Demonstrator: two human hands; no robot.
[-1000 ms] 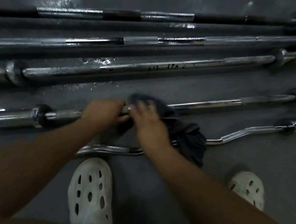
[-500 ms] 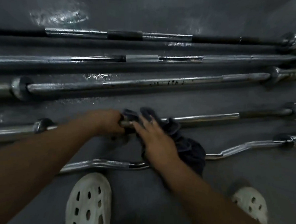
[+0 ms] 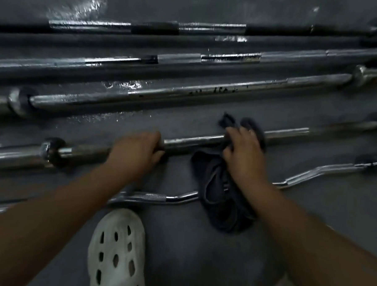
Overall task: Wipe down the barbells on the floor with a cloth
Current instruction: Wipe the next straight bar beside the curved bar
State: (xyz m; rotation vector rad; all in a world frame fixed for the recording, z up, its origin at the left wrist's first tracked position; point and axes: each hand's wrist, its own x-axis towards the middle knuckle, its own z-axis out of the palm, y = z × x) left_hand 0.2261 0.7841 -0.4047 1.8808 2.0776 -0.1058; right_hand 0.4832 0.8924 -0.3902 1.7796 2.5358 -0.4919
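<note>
Straight chrome barbell lay across mid-frame on the floor; left hand curled round its shaft, right hand clamped a dark cloth onto it just to the right. Bar judged heavy, rigid, slick (apt to roll), best steadied at bare shaft; cloth limp, bunches easily under the palm.

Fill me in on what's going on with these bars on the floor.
A person is wiping barbells. The left hand grips a straight barbell while the right hand holds a dark cloth around the same bar further right. The cloth's loose end drapes over the curl bar nearer the white shoe. Beyond lie three more bars.
</note>
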